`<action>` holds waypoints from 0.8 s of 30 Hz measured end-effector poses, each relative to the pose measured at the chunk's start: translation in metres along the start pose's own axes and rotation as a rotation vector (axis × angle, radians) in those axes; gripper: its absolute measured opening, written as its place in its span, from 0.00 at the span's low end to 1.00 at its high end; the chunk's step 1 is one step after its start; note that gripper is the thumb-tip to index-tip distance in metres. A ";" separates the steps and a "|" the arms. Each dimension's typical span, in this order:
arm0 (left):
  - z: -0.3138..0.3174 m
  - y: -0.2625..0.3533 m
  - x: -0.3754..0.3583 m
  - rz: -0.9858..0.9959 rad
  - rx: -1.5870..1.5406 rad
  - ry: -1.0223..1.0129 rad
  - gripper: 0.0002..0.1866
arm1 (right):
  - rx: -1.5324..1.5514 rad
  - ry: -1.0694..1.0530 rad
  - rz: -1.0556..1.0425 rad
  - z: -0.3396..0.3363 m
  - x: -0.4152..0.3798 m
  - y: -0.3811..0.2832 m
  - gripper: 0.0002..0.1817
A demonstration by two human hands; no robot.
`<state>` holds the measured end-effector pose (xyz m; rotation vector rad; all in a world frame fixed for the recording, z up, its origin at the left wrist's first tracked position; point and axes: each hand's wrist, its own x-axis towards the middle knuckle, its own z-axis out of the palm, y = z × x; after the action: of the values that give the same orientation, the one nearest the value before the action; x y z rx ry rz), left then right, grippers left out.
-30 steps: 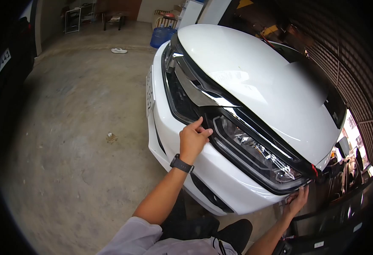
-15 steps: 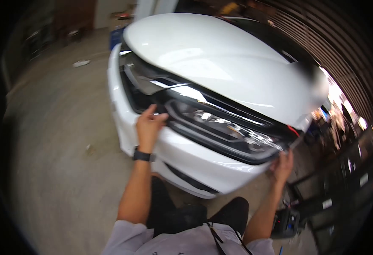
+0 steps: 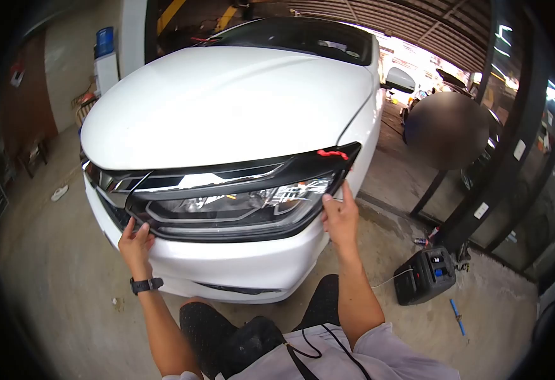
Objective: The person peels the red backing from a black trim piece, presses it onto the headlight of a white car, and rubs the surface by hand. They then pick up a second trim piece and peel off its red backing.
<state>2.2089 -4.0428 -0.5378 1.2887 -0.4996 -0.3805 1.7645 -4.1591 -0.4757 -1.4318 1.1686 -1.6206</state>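
Observation:
A headlight [image 3: 227, 209] with a clear lens and black surround sits at the front corner of a white car [image 3: 214, 101]. Its near end is gripped by my left hand [image 3: 137, 250], thumb and index finger on the lower black edge. At the outer end, my right hand [image 3: 342, 221] pinches the rim, the thumb in front and the index finger stretched up along the side. A red strip [image 3: 333, 154] marks the black upper corner above my right fingers. Below the lamp is the white bumper [image 3: 239, 259]. The headlight's back is hidden.
A black box-shaped device [image 3: 424, 275] with a cable stands on the floor to the right, near a blue stick-like object [image 3: 457, 316]. Dark-framed glass doors [image 3: 505, 171] line the right side. A white shoe [image 3: 59, 193] lies at left.
My view has turned and levelled, so the car now shows more from the front. Both hands stay at the two ends of the headlight; the right index finger now reaches up its outer edge.

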 end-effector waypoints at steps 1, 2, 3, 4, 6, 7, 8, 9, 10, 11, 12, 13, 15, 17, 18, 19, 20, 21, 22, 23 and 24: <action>-0.001 0.000 0.001 -0.010 -0.004 0.005 0.33 | -0.025 0.002 -0.012 0.000 0.000 0.000 0.42; -0.001 0.000 0.001 -0.022 -0.007 0.010 0.33 | -0.015 -0.007 -0.013 0.000 0.000 0.001 0.43; -0.002 -0.001 0.002 -0.014 -0.002 -0.011 0.33 | -0.004 -0.016 -0.013 0.000 -0.001 0.000 0.43; -0.003 -0.002 0.003 -0.022 0.006 -0.018 0.31 | 0.013 -0.053 0.012 -0.003 -0.001 -0.003 0.47; -0.005 -0.005 0.006 -0.018 0.022 -0.012 0.28 | 0.004 -0.054 -0.001 -0.002 -0.002 -0.005 0.47; -0.006 -0.005 0.007 -0.005 0.032 -0.029 0.28 | 0.001 -0.051 -0.015 -0.002 -0.001 -0.001 0.47; -0.005 -0.003 0.007 -0.018 0.043 -0.018 0.28 | 0.014 -0.032 -0.011 -0.003 0.000 0.002 0.47; -0.005 0.000 0.007 -0.030 0.055 -0.006 0.28 | -0.028 -0.042 -0.040 -0.003 0.001 0.004 0.47; -0.007 -0.003 0.010 -0.012 0.069 -0.015 0.27 | -0.070 -0.056 -0.067 -0.003 0.002 0.006 0.47; -0.008 -0.002 0.010 0.001 0.082 -0.022 0.27 | -0.055 -0.047 -0.060 -0.003 0.001 0.005 0.47; -0.008 0.000 0.009 0.000 0.083 -0.012 0.28 | -0.068 -0.055 -0.065 -0.003 0.000 0.000 0.48; -0.008 0.000 0.009 0.000 0.084 -0.002 0.29 | -0.082 -0.063 -0.070 -0.004 0.000 -0.002 0.48; -0.009 -0.001 0.011 0.002 0.097 0.001 0.29 | -0.071 -0.059 -0.091 -0.004 0.003 -0.004 0.48; -0.011 0.000 0.012 -0.013 0.098 0.015 0.29 | -0.134 -0.091 -0.077 -0.006 0.001 -0.009 0.48; -0.010 0.001 0.012 -0.003 0.109 0.010 0.29 | -0.143 -0.099 -0.086 -0.006 0.002 -0.009 0.49; -0.010 0.002 0.013 -0.015 0.113 0.026 0.29 | -0.132 -0.092 -0.081 -0.008 0.002 -0.009 0.49; -0.010 0.002 0.013 -0.028 0.118 0.042 0.29 | -0.128 -0.093 -0.108 -0.008 0.002 -0.008 0.49; -0.013 0.001 0.015 -0.020 0.127 0.042 0.29 | -0.125 -0.096 -0.136 -0.008 0.002 -0.008 0.49; -0.017 -0.001 0.019 -0.027 0.118 0.031 0.29 | -0.112 -0.094 -0.142 -0.007 0.001 -0.006 0.49; -0.016 0.000 0.019 -0.035 0.109 0.019 0.28 | -0.105 -0.091 -0.138 -0.007 0.002 -0.006 0.49; -0.016 0.000 0.019 -0.029 0.115 0.017 0.28 | -0.112 -0.102 -0.140 -0.007 0.002 -0.005 0.50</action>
<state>2.2334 -4.0395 -0.5379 1.4106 -0.4942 -0.3691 1.7573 -4.1581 -0.4705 -1.6805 1.1376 -1.5757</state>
